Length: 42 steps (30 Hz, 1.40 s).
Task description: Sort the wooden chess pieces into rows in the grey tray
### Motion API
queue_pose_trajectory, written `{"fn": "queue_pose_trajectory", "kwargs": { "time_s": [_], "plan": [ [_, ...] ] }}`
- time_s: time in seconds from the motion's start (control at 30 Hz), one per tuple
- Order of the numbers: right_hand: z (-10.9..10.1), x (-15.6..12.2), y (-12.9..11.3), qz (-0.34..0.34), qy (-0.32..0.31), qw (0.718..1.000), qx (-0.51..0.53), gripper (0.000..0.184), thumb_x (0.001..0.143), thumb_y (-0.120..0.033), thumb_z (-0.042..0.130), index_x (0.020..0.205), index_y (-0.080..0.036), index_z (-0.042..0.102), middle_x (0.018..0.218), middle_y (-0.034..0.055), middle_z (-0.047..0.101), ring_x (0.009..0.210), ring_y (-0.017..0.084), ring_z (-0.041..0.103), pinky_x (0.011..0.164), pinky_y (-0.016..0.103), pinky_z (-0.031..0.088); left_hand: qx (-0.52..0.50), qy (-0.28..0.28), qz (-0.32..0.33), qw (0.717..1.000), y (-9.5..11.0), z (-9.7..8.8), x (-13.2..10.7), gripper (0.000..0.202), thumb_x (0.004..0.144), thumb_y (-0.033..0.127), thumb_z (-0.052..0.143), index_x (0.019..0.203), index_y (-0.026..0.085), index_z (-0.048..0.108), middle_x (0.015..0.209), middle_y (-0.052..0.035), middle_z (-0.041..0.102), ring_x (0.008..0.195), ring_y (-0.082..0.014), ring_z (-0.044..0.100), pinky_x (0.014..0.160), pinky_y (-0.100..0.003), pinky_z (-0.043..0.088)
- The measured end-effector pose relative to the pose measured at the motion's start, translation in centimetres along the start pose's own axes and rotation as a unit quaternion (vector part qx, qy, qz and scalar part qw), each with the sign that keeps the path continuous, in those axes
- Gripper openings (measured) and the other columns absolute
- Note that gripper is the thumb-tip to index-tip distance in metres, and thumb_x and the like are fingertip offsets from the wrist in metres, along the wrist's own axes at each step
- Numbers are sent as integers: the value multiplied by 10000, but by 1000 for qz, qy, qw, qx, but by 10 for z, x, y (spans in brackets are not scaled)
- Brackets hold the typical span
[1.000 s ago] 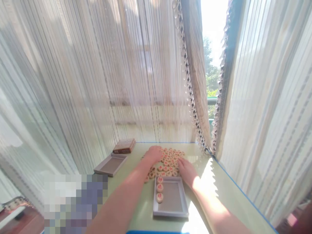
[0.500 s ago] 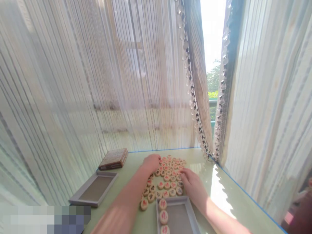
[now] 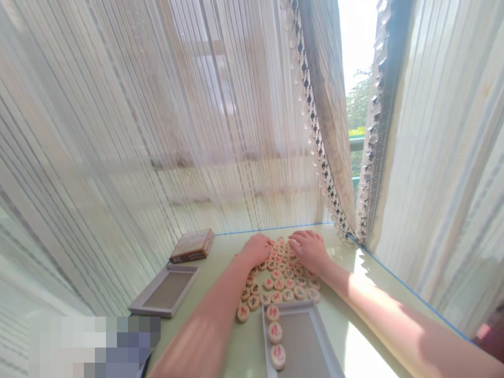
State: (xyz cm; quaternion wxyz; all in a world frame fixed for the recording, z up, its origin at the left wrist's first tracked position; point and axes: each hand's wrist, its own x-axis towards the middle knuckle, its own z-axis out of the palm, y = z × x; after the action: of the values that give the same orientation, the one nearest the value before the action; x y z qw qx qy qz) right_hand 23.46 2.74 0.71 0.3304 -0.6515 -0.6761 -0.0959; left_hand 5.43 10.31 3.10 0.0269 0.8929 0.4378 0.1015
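Several round wooden chess pieces (image 3: pixel 280 281) with red or dark characters lie spread on the pale green table (image 3: pixel 354 315). My left hand (image 3: pixel 258 248) rests palm down on the far left of the heap, its fingers curled over the pieces. On the far right of the heap my right hand (image 3: pixel 311 247) lies palm down, fingers curved over the pieces. A grey tray (image 3: pixel 315 346) sits near me, with three red-marked pieces (image 3: pixel 275 332) lined along its left side.
A second grey tray (image 3: pixel 167 290) lies at the left, with a brown box (image 3: pixel 192 245) behind it. Sheer striped curtains hang close around the table's far and side edges. A beaded curtain edge (image 3: pixel 326 178) falls to the far right corner.
My right hand has moved from the near right of the heap to its far right side. The left hand stays on the far left. The view has shifted.
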Motion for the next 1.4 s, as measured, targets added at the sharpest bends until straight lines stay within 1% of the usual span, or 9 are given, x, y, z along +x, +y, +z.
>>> {"fn": "queue_pose_trajectory", "kwargs": {
  "time_s": [0.1,0.2,0.33,0.57,0.7,0.97,1.13,1.3,1.4],
  "plan": [
    [5,0,5,-3,-67,997,47,339,877,-354,364,1002,-245,660,1188,45,581,1134,221,454,983,387,276,21,5,35,999,6,3,2,404,867,385,307,1134,211,554,1313,-76,462,1227,-245,375,1031,-388,266],
    [4,-2,9,-7,-123,982,142,400,895,-355,303,966,-217,671,1097,47,633,1052,186,533,927,313,363,9,-40,79,996,12,3,3,407,876,413,277,1074,212,570,1180,-70,567,1105,-225,490,956,-360,354],
    [1,-2,11,48,-109,972,204,349,867,-330,355,1035,-229,643,1072,32,646,1009,183,566,889,305,407,-29,-53,69,996,15,-2,2,342,859,369,320,1003,232,599,1070,-39,622,976,-191,560,860,-299,416],
    [9,-2,18,65,-92,977,181,340,729,-105,437,983,-186,647,1093,40,625,1043,161,537,953,301,377,-37,-27,59,997,11,-6,3,299,817,290,387,982,224,628,1087,-35,616,1010,-191,544,903,-303,398],
    [8,-2,17,50,-87,979,180,276,720,-119,462,888,-190,670,1037,42,629,980,160,555,919,286,397,-37,-6,35,999,10,-8,3,296,803,257,415,1007,233,627,1149,-29,585,1064,-183,513,944,-292,372],
    [1,-2,12,16,-81,987,139,216,699,-171,487,725,-198,699,854,45,623,901,184,539,882,305,384,-22,-37,66,997,14,-14,0,226,750,300,503,840,249,704,979,-15,648,931,-179,563,874,-261,413],
    [-3,-4,11,-15,-113,981,157,182,656,-200,538,747,-216,695,848,27,634,935,205,510,851,308,392,-35,-53,60,996,15,-14,0,239,741,250,502,865,254,706,951,1,670,914,-175,578,838,-243,431],
    [-1,-5,12,-31,-85,980,179,245,650,-187,529,828,-209,696,891,33,651,968,208,507,881,318,381,-26,-2,45,999,12,-12,2,301,765,199,455,964,256,674,1111,2,627,1035,-188,537,934,-280,387],
    [0,-6,13,-46,-90,977,185,269,643,-165,523,841,-215,700,912,25,662,969,200,514,887,313,380,-10,-41,55,998,11,-12,2,280,774,221,454,929,275,682,1061,10,649,1008,-183,550,925,-278,392]
  ]
}}
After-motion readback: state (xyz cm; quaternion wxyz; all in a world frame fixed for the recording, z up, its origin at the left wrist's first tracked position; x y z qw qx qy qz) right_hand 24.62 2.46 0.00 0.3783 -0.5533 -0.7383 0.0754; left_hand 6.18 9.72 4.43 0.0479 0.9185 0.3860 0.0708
